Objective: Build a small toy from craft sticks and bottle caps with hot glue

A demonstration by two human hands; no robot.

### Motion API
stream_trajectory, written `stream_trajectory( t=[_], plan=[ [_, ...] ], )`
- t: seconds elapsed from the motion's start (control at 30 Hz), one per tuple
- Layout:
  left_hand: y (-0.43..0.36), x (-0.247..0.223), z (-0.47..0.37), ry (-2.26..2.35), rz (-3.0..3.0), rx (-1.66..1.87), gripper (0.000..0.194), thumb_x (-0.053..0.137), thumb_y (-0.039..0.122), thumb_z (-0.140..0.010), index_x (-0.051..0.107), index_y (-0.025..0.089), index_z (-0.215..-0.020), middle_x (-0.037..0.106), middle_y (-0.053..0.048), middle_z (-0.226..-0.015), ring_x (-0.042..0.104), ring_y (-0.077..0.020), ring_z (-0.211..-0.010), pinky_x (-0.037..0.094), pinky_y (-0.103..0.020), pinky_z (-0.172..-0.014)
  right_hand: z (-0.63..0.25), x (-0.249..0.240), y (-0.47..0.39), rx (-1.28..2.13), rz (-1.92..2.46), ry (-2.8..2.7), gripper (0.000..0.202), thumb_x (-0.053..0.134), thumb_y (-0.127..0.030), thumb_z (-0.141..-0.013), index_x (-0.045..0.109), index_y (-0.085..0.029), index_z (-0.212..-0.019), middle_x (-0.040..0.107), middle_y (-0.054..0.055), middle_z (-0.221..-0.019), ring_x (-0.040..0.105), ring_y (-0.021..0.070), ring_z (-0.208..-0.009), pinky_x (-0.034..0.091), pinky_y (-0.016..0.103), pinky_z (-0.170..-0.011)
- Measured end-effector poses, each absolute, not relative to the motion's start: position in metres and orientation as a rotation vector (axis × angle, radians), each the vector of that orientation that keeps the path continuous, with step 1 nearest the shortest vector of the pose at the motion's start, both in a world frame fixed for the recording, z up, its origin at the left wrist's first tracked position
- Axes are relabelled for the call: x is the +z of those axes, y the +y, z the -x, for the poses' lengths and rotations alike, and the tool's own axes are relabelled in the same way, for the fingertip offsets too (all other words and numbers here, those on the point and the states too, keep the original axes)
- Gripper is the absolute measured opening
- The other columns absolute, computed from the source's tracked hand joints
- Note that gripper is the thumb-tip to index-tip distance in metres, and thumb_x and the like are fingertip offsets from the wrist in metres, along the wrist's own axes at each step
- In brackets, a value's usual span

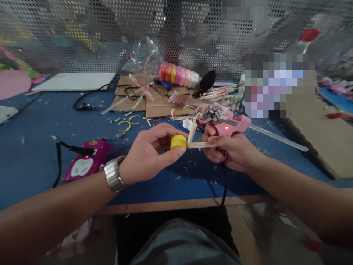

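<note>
Showing at left a magenta plastic power socket (101, 154) with a black plug (84, 151), on the blue tabletop (154, 189). Clamping a round yellow plastic cap (178, 142) between thumb and fingertips of the left hand (147, 152), with a silver metal watchband (113, 175) at the wrist. Having, right at the cap's edge, an angled frame of pale wooden sticks (192, 134), running to the thumb of the right hand (235, 150). Gripping there a pink plastic glue gun (237, 126) in curled fingers; trailing a translucent glue stick (278, 138) toward brown corrugated cardboard (317, 129).

Yellow cap (178, 142) smooth plastic; sticks (200, 145) wood (matt); watchband (113, 175) glossy metal.
</note>
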State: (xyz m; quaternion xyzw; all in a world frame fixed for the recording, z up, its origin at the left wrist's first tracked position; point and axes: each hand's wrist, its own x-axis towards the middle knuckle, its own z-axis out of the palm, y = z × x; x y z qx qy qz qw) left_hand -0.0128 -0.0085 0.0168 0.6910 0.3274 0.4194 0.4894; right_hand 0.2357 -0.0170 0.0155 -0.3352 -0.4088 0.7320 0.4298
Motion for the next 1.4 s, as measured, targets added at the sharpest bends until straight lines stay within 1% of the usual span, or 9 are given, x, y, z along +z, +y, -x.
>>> stream_trajectory(
  t=[0.17, 0.37, 0.53, 0.67, 0.8, 0.9, 1.03, 1.23, 1.4],
  plan=[
    [-0.0089, 0.0189, 0.0116, 0.803, -1.697, 1.011, 0.022, 0.089, 0.029, -0.088, 0.082, 0.017, -0.104, 0.076, -0.009, -0.105, 0.073, -0.0175, -0.082, 0.063, -0.025, -0.068, -0.2343, 0.0171, -0.0167, 1.791, 0.848, -1.013, 0.031, 0.084, -0.02, -0.079, 0.053, -0.024, -0.085, 0.053, -0.01, -0.062, 0.038, 0.0053, -0.043, 0.027, 0.023, -0.044],
    [-0.0091, 0.0198, 0.0119, 0.799, -1.704, 1.0, 0.022, 0.088, 0.028, -0.088, 0.082, 0.016, -0.106, 0.075, -0.009, -0.105, 0.076, -0.0184, -0.084, 0.065, -0.026, -0.07, -0.2319, 0.0194, -0.017, 1.772, 0.899, -1.015, 0.033, 0.085, -0.021, -0.076, 0.053, -0.025, -0.083, 0.051, -0.01, -0.059, 0.038, 0.0057, -0.042, 0.027, 0.023, -0.044],
    [-0.0089, 0.018, 0.0122, 0.802, -1.698, 1.015, 0.022, 0.089, 0.026, -0.088, 0.083, 0.016, -0.106, 0.075, -0.008, -0.104, 0.074, -0.0152, -0.081, 0.063, -0.023, -0.069, -0.2322, 0.0189, -0.0175, 1.775, 0.909, -1.011, 0.032, 0.084, -0.021, -0.076, 0.053, -0.024, -0.082, 0.05, -0.01, -0.058, 0.038, 0.0057, -0.042, 0.027, 0.023, -0.044],
    [-0.0089, 0.017, 0.012, 0.802, -1.7, 1.019, 0.022, 0.09, 0.027, -0.087, 0.083, 0.017, -0.105, 0.075, -0.008, -0.104, 0.073, -0.0161, -0.082, 0.063, -0.023, -0.07, -0.2321, 0.0185, -0.0175, 1.777, 0.911, -1.012, 0.034, 0.085, -0.021, -0.075, 0.053, -0.024, -0.083, 0.05, -0.01, -0.058, 0.038, 0.0058, -0.042, 0.028, 0.024, -0.044],
    [-0.0088, 0.0173, 0.0114, 0.806, -1.717, 1.023, 0.022, 0.091, 0.027, -0.086, 0.084, 0.017, -0.105, 0.075, -0.007, -0.104, 0.072, -0.0146, -0.081, 0.061, -0.022, -0.068, -0.2323, 0.0179, -0.0174, 1.782, 0.894, -1.004, 0.031, 0.085, -0.021, -0.076, 0.054, -0.024, -0.083, 0.051, -0.01, -0.059, 0.039, 0.0058, -0.042, 0.029, 0.024, -0.045],
    [-0.0088, 0.0172, 0.0114, 0.824, -1.727, 1.016, 0.021, 0.091, 0.028, -0.087, 0.084, 0.017, -0.104, 0.077, -0.008, -0.105, 0.072, -0.015, -0.08, 0.062, -0.022, -0.067, -0.2327, 0.0171, -0.0172, 1.787, 0.894, -0.998, 0.031, 0.085, -0.02, -0.076, 0.054, -0.024, -0.084, 0.052, -0.01, -0.061, 0.039, 0.0057, -0.043, 0.028, 0.024, -0.045],
    [-0.0089, 0.0167, 0.0117, 0.834, -1.738, 1.021, 0.022, 0.091, 0.03, -0.086, 0.084, 0.018, -0.103, 0.078, -0.009, -0.105, 0.072, -0.0156, -0.08, 0.063, -0.023, -0.068, -0.2327, 0.0159, -0.0167, 1.782, 0.898, -1.013, 0.032, 0.083, -0.02, -0.076, 0.053, -0.025, -0.084, 0.052, -0.01, -0.059, 0.039, 0.0065, -0.043, 0.029, 0.025, -0.045],
    [-0.0087, 0.0171, 0.0111, 0.821, -1.718, 1.017, 0.021, 0.091, 0.028, -0.086, 0.084, 0.017, -0.103, 0.077, -0.008, -0.105, 0.074, -0.0156, -0.08, 0.064, -0.024, -0.069, -0.2326, 0.0162, -0.0168, 1.787, 0.887, -1.009, 0.032, 0.083, -0.019, -0.075, 0.053, -0.025, -0.084, 0.054, -0.01, -0.061, 0.039, 0.0057, -0.042, 0.029, 0.024, -0.045],
    [-0.0084, 0.0182, 0.011, 0.837, -1.736, 1.012, 0.022, 0.09, 0.028, -0.087, 0.082, 0.017, -0.104, 0.078, -0.009, -0.104, 0.074, -0.0157, -0.08, 0.063, -0.024, -0.068, -0.2331, 0.0152, -0.0161, 1.788, 0.912, -1.014, 0.033, 0.084, -0.021, -0.076, 0.052, -0.025, -0.083, 0.05, -0.011, -0.058, 0.038, 0.0063, -0.042, 0.027, 0.024, -0.045]
  ],
)
